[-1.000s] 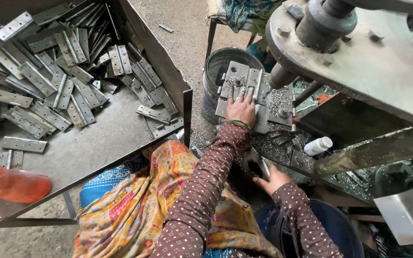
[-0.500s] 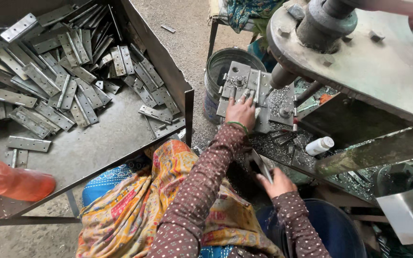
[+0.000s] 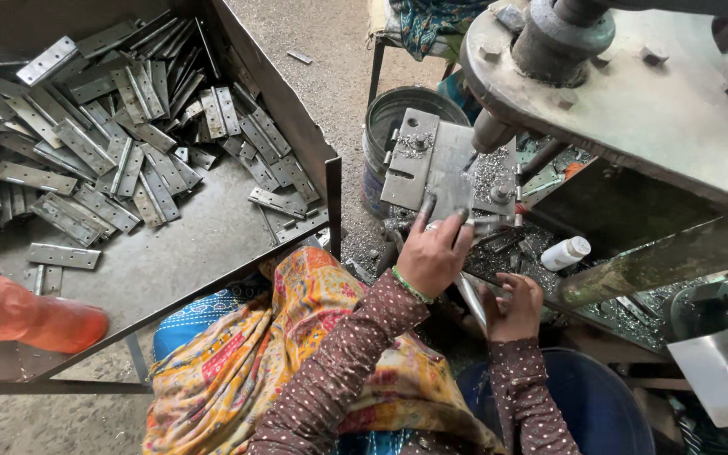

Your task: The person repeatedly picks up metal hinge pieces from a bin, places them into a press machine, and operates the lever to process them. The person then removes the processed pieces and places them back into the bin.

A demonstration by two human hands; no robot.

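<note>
My left hand [image 3: 436, 253] rests its fingertips on the near edge of a flat grey metal plate [image 3: 446, 164]. The plate lies on the drill press table under the drill spindle [image 3: 492, 131], with metal shavings scattered over it. My right hand [image 3: 511, 307] is lower and nearer to me, closed around a shiny flat metal piece [image 3: 469, 299] at the table's front edge. Both sleeves are brown with white dots. A colourful patterned cloth [image 3: 297, 354] covers my lap.
A big metal tray [image 3: 179, 261] on the left holds several grey hinges [image 3: 120, 152]. An orange plastic bottle [image 3: 27, 316] lies at its near corner. Also here: a grey bucket [image 3: 389, 109], a small white bottle [image 3: 566, 251], the machine's heavy round head [image 3: 634, 93] and a blue tub [image 3: 600, 404].
My left hand has drawn back toward me, from the middle of the plate to its near edge. My right hand has shifted slightly right and up, toward the machine.
</note>
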